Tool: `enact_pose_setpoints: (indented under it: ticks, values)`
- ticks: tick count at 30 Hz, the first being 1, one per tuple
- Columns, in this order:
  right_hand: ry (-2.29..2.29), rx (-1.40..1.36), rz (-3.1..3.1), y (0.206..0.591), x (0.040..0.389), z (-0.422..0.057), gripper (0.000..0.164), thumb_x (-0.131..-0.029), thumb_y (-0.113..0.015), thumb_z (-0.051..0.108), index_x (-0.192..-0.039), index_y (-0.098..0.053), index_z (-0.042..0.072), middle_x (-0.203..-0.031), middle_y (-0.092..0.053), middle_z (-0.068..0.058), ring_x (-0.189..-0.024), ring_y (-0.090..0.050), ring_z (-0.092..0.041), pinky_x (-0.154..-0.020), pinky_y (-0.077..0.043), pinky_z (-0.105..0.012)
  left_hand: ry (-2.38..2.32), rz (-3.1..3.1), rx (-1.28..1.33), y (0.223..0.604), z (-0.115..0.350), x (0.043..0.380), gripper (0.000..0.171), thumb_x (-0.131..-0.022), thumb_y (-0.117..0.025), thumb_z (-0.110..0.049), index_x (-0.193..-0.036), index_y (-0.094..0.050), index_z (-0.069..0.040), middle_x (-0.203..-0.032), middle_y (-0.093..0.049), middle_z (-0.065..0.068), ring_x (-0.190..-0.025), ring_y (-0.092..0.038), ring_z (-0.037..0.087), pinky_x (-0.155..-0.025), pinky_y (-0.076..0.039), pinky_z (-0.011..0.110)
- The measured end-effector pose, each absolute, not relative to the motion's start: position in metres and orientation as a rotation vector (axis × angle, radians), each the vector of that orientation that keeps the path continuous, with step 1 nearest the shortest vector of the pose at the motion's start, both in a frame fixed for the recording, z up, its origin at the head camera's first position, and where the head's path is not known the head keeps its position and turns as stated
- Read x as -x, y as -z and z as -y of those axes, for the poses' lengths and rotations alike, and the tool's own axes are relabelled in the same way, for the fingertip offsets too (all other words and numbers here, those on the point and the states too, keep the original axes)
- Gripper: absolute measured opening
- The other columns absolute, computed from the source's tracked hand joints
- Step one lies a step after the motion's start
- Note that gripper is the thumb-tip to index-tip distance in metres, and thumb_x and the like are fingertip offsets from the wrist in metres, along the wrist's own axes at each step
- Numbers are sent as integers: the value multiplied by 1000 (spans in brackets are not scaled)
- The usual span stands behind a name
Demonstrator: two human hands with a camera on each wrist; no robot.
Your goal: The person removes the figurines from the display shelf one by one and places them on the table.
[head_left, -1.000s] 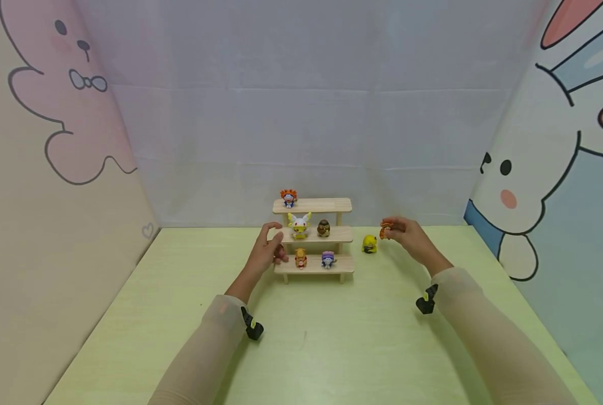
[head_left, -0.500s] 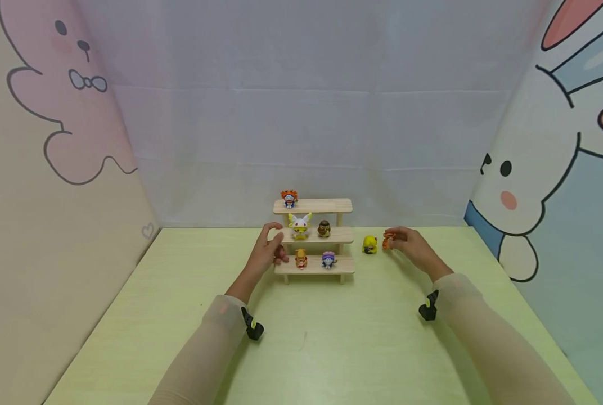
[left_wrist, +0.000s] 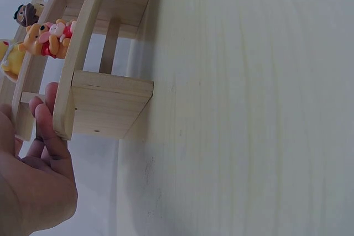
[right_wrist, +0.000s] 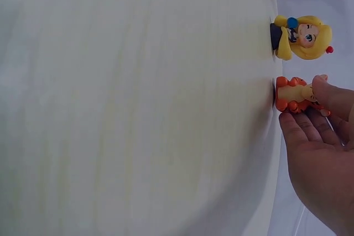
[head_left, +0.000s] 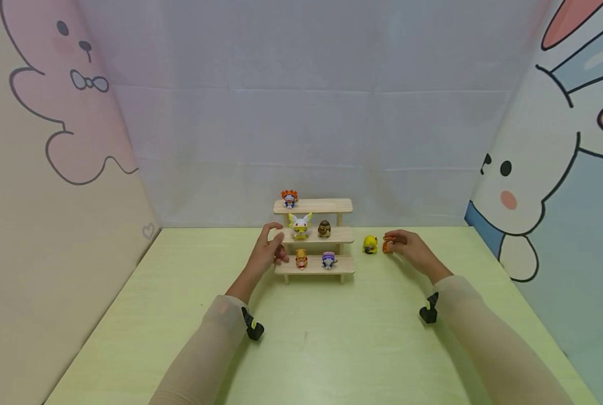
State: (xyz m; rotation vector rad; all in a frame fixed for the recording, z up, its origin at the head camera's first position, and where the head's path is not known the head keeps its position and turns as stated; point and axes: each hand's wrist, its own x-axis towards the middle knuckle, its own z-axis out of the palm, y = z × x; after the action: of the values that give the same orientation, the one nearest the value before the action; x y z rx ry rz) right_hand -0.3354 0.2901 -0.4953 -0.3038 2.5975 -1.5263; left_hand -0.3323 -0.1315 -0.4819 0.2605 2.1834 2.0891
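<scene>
My right hand [head_left: 412, 251] pinches a small orange tiger figurine [right_wrist: 289, 93] by its head, thumb on one side and fingers on the other. The figurine's feet are at the tabletop. Beside it stands a yellow-haired girl figurine [head_left: 369, 245], a short gap apart. At the left end of a three-tier wooden display shelf [head_left: 314, 270], my left hand [head_left: 262, 256] grips the lower boards, its fingers curled at the board end in the left wrist view. A bear figurine [left_wrist: 47, 41] and a purple-hatted figurine [head_left: 328, 260] stand on the bottom tier.
The middle tier bears a white-and-yellow eared figurine [head_left: 300, 226] and a brown owl-like figurine [head_left: 324, 228]. An orange-maned figurine [head_left: 289, 199] is on the top tier's left. The pale table [head_left: 306, 349] meets a plain back wall [head_left: 301, 124] and cartoon-printed side walls.
My right hand has lowered the tiger figurine to the tabletop, slightly right of where it was, next to the yellow-haired one. The left hand has stayed at the shelf.
</scene>
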Motion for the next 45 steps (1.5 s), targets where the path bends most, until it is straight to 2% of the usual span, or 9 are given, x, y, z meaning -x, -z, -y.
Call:
enact_pose_setpoints:
  ticks: [9,17,19,26,45]
  values:
    - [1545,297,-2592,495,335,-290,47,-106,-58,8,-148,-46,-9,-144,-54,-31,-127,-59,-41,-102,-49,-34,-2093,-2185,-263,482,132,331,37,-112,-47,-30,-146,-40,-17,-67,-55,6,-58,-66,17,-50,-48,23]
    - [1559,330,-2589,490,334,-292,48,-106,-59,8,-147,-45,-11,-146,-51,-32,-132,-54,-45,-103,-48,-31,-2096,-2189,-275,482,133,331,37,-112,-47,-30,-146,-40,-17,-67,-55,6,-58,-66,17,-50,-47,23]
    - [1548,341,-2600,487,334,-292,48,-106,-59,9,-147,-45,-11,-146,-51,-32,-134,-53,-45,-105,-48,-33,-2092,-2192,-275,482,133,331,37,-112,-47,-30,-146,-40,-17,-67,-55,6,-58,-66,17,-50,-48,23]
    - [1562,358,-2576,475,334,-294,50,-108,-54,8,-152,-39,-10,-153,-45,-30,-139,-47,-46,-113,-41,-54,-2085,-2192,-272,482,133,332,38,-112,-47,-33,-146,-40,-17,-67,-55,5,-58,-66,16,-51,-48,23]
    - [1635,335,-2490,429,342,-280,52,-109,-52,6,-154,-34,-10,-157,-37,-32,-144,-40,-48,-118,-31,-58,-2066,-2213,-291,477,132,327,40,-113,-46,-31,-148,-37,-15,-67,-55,5,-58,-66,16,-51,-48,23]
